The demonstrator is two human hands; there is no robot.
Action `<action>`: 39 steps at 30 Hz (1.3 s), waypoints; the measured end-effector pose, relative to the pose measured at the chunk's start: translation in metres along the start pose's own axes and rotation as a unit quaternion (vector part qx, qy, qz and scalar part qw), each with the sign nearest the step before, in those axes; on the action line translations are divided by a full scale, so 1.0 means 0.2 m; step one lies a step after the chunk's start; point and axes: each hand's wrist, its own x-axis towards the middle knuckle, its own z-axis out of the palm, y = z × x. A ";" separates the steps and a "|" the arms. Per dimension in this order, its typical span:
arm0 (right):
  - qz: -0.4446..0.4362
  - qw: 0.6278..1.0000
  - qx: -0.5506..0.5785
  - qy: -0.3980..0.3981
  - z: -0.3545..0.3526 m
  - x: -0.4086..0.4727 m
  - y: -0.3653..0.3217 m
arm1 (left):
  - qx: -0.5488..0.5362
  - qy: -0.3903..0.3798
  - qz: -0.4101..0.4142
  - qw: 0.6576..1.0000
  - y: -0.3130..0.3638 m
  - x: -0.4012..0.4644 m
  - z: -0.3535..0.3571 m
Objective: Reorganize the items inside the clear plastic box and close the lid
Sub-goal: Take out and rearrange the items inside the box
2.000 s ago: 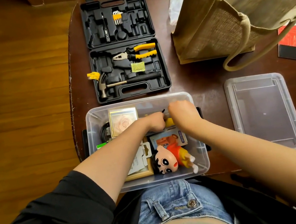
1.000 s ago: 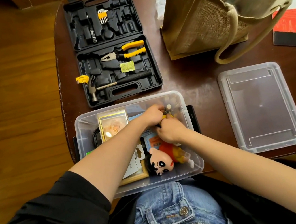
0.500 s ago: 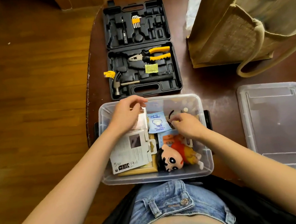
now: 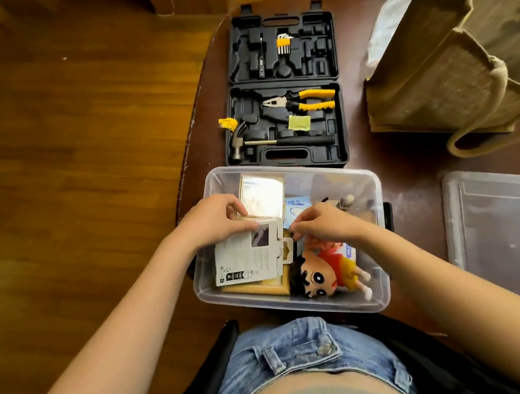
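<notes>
The clear plastic box (image 4: 380, 287) stands open at the table's near edge. Inside lie a gold-framed picture (image 4: 262, 198), a white printed card package (image 4: 251, 260), a blue packet (image 4: 297, 208), a wooden frame (image 4: 258, 286) and a cartoon boy plush (image 4: 324, 275). My left hand (image 4: 218, 220) pinches the gold frame's lower left corner, over the white package's top. My right hand (image 4: 323, 224) sits in the middle of the box with curled fingers on a small dark item beside the white package. The clear lid (image 4: 511, 237) lies flat to the right of the box.
A black tool case (image 4: 283, 92) lies open behind the box, holding pliers, a hammer and hex keys. A burlap tote bag (image 4: 454, 59) stands at the back right. The table's left edge drops to a wooden floor (image 4: 58, 142).
Both hands left the yellow item at the box's back. My left hand went left to the gold frame. My right hand shifted toward the white package's edge.
</notes>
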 end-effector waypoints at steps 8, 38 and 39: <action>0.016 0.997 0.049 0.061 0.00 -0.04 -0.01 | -0.201 -0.068 0.032 0.977 -0.01 -0.05 -0.04; -0.165 0.913 -0.019 0.372 -0.36 -0.31 0.20 | -0.228 -0.062 -0.006 0.972 0.40 0.18 0.30; -0.164 0.909 -0.053 0.379 -0.36 -0.32 0.21 | -0.090 -0.076 0.045 0.992 0.40 0.18 0.33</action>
